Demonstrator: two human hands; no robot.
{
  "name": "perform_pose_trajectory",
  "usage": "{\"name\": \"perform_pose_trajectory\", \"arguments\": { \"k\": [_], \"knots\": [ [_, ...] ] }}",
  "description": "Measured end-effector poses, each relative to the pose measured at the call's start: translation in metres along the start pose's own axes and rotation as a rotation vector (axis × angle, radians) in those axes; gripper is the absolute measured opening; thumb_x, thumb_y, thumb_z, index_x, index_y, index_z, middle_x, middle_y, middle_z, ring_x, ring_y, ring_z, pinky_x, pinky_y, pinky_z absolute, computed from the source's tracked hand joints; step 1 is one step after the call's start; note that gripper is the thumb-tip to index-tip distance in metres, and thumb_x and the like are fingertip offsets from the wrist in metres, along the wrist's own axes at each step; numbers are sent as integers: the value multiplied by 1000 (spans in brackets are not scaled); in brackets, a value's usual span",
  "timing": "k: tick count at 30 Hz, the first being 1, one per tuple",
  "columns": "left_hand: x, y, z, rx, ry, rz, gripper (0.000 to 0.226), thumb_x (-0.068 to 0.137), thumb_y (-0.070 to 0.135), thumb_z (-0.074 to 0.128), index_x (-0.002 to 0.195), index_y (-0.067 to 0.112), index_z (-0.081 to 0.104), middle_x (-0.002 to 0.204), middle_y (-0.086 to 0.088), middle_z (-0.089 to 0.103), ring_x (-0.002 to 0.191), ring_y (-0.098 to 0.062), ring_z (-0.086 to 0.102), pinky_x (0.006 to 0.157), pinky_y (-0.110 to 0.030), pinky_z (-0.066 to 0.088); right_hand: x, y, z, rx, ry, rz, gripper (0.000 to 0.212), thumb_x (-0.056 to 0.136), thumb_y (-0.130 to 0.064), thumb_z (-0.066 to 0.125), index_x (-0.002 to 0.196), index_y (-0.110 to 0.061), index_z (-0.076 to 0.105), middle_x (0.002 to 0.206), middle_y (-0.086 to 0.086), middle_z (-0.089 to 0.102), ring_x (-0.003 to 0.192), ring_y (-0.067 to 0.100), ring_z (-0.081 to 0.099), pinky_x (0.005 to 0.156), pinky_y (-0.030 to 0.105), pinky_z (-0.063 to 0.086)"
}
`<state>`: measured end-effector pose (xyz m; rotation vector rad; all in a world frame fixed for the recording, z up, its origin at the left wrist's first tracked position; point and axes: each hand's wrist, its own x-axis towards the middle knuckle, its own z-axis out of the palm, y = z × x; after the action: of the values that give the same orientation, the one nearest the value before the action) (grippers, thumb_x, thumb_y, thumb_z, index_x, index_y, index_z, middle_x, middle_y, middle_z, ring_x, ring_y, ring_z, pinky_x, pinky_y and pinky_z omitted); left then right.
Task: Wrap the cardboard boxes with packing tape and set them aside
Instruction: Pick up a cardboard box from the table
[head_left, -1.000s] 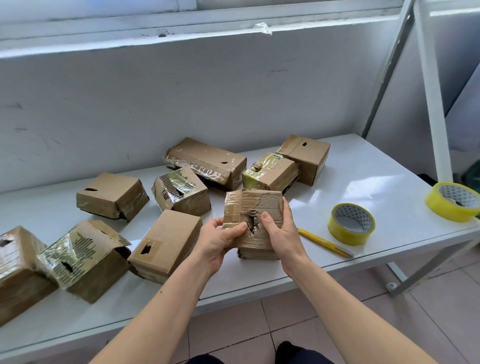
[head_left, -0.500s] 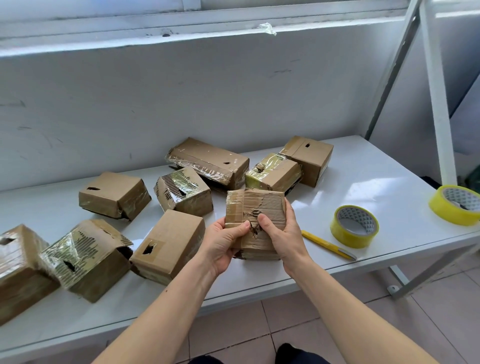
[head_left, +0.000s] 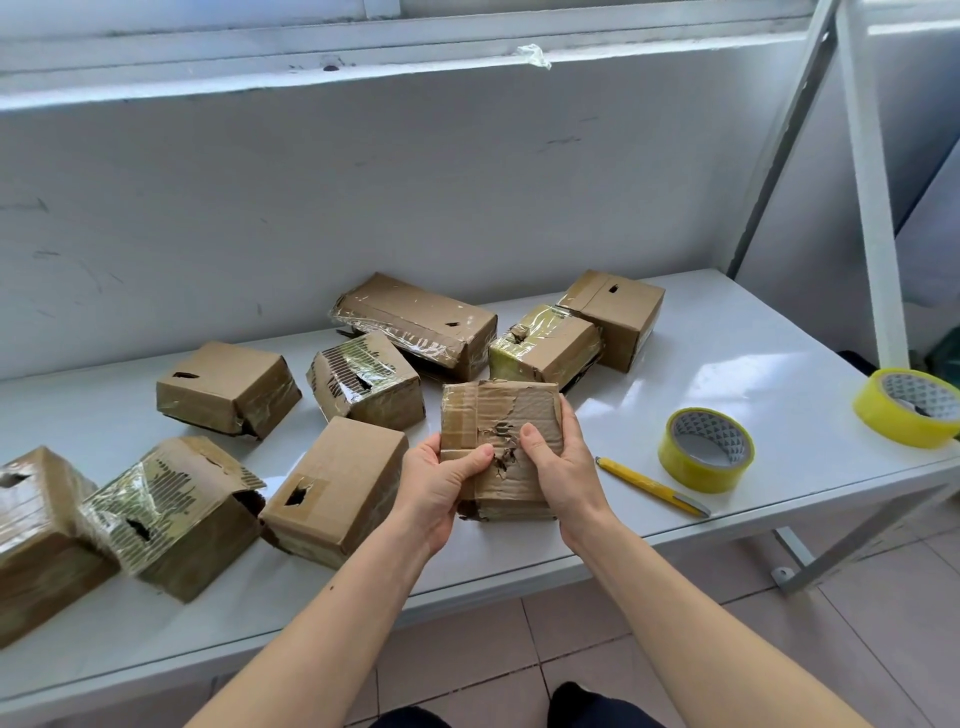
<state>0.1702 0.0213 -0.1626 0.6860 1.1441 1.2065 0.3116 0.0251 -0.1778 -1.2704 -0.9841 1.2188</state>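
— Two hands on one box? What is it like?

— Squarish, crumpled brown cardboard, a ragged tear in its face. The left hand (head_left: 441, 483) and right hand (head_left: 558, 467) grip the torn box (head_left: 501, 436) from either side, thumbs curled onto the front beside the tear, fingers behind. It stands on edge on the glossy white table (head_left: 727, 374).

— And around the hands?

— Right of the right hand lie a slim yellow cutter (head_left: 652, 486) and a yellow tape roll (head_left: 705, 449). Just left of the left hand sits a plain box (head_left: 337, 488).

— Any change?

— Hardly; the grip stays the same as a moment ago.
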Motion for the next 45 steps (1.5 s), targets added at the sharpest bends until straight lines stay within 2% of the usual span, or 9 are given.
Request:
{"name": "perform_pose_trajectory", "arguments": {
  "k": [8, 16, 21, 26, 31, 33, 35, 41, 45],
  "knots": [
    [0, 0, -4, 165, 23, 202, 67, 77, 4, 83, 133, 24, 52, 120, 1, 65, 107, -16, 67, 88, -36, 59, 0, -1, -1, 21, 2, 17, 64, 99, -29, 59, 154, -35, 27, 138, -6, 54, 121, 12, 57, 96, 34, 54],
    [9, -1, -5, 124, 23, 43, 53, 79, 10, 81, 127, 12, 58, 118, -9, 69, 106, -24, 69, 93, -44, 57, -3, -6, -2, -12, -20, -12, 64, 98, -26, 60, 153, -34, 28, 127, -13, 55, 116, 8, 58, 93, 31, 55],
    [7, -5, -4, 127, -14, -32, 20, 88, 17, 74, 103, 5, 71, 91, -8, 77, 81, -18, 72, 80, -33, 58, 0, -1, 1, -44, -8, 16, 63, 101, -30, 55, 154, -36, 23, 130, -7, 56, 116, 14, 60, 97, 40, 54],
    [8, -9, -3, 217, 3, 53, 5, 93, 21, 69, 94, 18, 73, 90, -1, 78, 86, -14, 70, 73, -23, 53, 4, 4, 2, -118, 4, 94, 59, 100, -47, 44, 153, -45, 19, 139, -2, 50, 123, 18, 54, 106, 46, 46],
    [15, -4, 0, 309, 20, 111, 46, 95, 19, 67, 137, 5, 55, 119, -9, 67, 96, -15, 65, 68, -15, 50, 0, -3, -9, -223, 6, 160, 86, 75, -51, 60, 140, -67, 6, 130, 6, 56, 116, 24, 58, 103, 45, 47],
    [19, -1, -1, 367, 34, 113, 60, 94, 20, 69, 146, 5, 44, 122, -10, 63, 100, -15, 61, 70, -16, 47, 0, -7, -17, -218, -40, 165, 92, 84, -33, 67, 146, -63, 5, 132, 4, 53, 115, 21, 59, 101, 36, 46],
    [21, -2, -2, 409, 30, 114, 47, 94, 20, 68, 136, 4, 56, 118, -12, 67, 93, -12, 63, 70, -15, 49, 1, -9, -24, -212, -80, 193, 90, 89, -25, 68, 151, -55, 10, 137, 3, 51, 118, 19, 56, 102, 33, 44],
    [6, -7, 4, 417, -48, 55, 21, 105, 29, 49, 104, 26, 69, 99, 10, 71, 87, -3, 65, 63, -9, 48, -1, -9, -19, -305, -85, 215, 100, 69, -56, 67, 148, -59, 7, 134, 8, 53, 118, 21, 57, 108, 42, 43],
    [-1, -14, -1, 411, -224, 30, 23, 97, 19, 64, 116, 31, 62, 111, 7, 74, 99, -7, 70, 75, -16, 52, -10, -11, -26, -295, -134, 150, 75, 99, -37, 57, 156, -41, 8, 135, 5, 57, 117, 17, 59, 94, 26, 46]
  ]
}}
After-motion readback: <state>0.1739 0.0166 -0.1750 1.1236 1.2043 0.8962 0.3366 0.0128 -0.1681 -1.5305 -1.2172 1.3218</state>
